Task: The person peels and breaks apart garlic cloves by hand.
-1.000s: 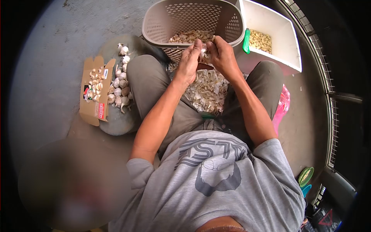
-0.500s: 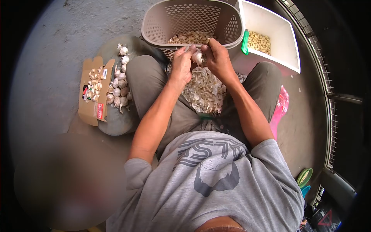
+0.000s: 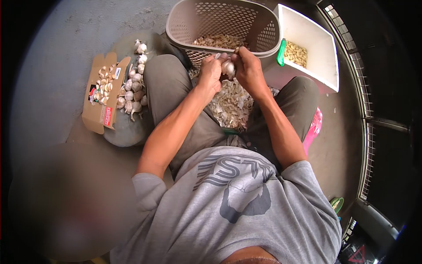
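Between my two hands is a whitish garlic bulb (image 3: 228, 68), held above a heap of papery garlic skins (image 3: 231, 103) between my legs. My left hand (image 3: 209, 75) is closed on the bulb's left side, with a loose flake of skin at its fingertips. My right hand (image 3: 249, 71) is closed against the bulb's right side, and something small and pale shows at its thumb and finger. Just beyond my hands stands a grey-brown perforated basket (image 3: 187, 42) with garlic cloves (image 3: 220, 41) in its bottom.
A white box (image 3: 323, 72) holds peeled cloves (image 3: 296, 53); a green handle-like piece (image 3: 281, 53) sits at its near-left edge. On the left, a round grey surface (image 3: 125, 138) bears whole garlic bulbs (image 3: 136, 86) and a cardboard box (image 3: 94, 116) with cloves. Pink plastic (image 3: 313, 127) lies beside my right leg.
The view has shifted a little. My hands still hold the bulb near the basket's front, and more of its round white side now shows between them.
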Action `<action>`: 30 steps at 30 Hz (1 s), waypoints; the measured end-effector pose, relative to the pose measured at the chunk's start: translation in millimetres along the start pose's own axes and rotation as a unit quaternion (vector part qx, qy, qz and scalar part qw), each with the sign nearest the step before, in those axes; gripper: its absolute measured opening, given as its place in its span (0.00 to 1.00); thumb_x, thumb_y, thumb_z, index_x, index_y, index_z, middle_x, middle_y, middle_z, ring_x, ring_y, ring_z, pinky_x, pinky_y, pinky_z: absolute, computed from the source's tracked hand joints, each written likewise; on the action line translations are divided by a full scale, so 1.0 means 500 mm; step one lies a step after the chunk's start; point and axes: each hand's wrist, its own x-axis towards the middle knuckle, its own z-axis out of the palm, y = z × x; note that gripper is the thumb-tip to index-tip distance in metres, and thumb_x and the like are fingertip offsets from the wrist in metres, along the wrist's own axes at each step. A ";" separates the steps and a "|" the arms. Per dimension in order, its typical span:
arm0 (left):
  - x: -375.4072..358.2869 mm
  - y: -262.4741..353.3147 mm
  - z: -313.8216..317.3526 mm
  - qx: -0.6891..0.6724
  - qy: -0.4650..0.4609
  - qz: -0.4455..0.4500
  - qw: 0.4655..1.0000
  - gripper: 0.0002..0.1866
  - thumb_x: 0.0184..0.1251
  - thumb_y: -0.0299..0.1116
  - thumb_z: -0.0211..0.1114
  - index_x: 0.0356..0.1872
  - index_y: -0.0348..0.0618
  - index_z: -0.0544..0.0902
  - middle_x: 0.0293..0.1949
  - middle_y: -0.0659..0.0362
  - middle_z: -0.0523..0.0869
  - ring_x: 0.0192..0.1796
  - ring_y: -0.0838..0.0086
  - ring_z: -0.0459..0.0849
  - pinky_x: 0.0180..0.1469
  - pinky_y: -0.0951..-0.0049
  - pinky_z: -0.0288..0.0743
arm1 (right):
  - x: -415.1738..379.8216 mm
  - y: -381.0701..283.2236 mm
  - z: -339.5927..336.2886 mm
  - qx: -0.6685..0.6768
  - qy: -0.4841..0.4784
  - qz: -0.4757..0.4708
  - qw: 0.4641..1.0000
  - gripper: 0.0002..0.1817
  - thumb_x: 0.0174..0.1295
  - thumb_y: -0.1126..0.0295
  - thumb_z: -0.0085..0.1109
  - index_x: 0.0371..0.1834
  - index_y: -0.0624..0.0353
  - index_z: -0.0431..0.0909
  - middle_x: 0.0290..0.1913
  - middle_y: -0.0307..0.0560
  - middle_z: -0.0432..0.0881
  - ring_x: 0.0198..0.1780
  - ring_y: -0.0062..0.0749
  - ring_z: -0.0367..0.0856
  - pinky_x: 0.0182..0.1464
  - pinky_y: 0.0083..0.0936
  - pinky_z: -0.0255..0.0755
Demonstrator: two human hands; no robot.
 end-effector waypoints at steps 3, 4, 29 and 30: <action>0.002 -0.005 -0.020 -0.002 0.008 -0.020 1.000 0.07 0.79 0.35 0.62 0.44 0.45 0.84 0.35 0.62 0.87 0.33 0.73 0.85 0.28 0.66 0.78 | 0.003 -0.009 0.003 -0.011 -0.002 -0.003 1.000 0.11 0.72 0.75 0.58 0.33 0.64 0.67 0.27 0.58 0.72 0.27 0.45 0.69 0.32 0.38 0.69; 0.003 -0.002 -0.026 -0.005 -0.010 -0.046 0.999 0.08 0.79 0.37 0.61 0.46 0.46 0.84 0.36 0.62 0.87 0.34 0.72 0.85 0.28 0.65 0.80 | 0.004 -0.010 0.001 0.002 0.007 0.006 1.000 0.10 0.73 0.75 0.57 0.33 0.63 0.68 0.26 0.56 0.73 0.26 0.42 0.69 0.32 0.36 0.69; 0.007 0.001 -0.017 -0.010 0.016 0.060 0.998 0.07 0.78 0.30 0.63 0.38 0.38 0.84 0.31 0.63 0.85 0.29 0.79 0.82 0.29 0.73 0.76 | -0.016 0.006 0.023 0.072 -0.047 0.077 0.993 0.16 0.81 0.63 0.43 0.55 0.68 0.70 0.35 0.58 0.83 0.36 0.41 0.83 0.42 0.37 0.78; 0.010 0.004 -0.021 -0.021 -0.001 0.043 0.999 0.08 0.78 0.32 0.63 0.39 0.38 0.84 0.34 0.62 0.87 0.32 0.77 0.85 0.33 0.72 0.81 | -0.012 0.015 0.028 0.078 -0.001 0.049 0.996 0.18 0.82 0.60 0.46 0.55 0.67 0.72 0.35 0.53 0.84 0.36 0.36 0.83 0.42 0.36 0.78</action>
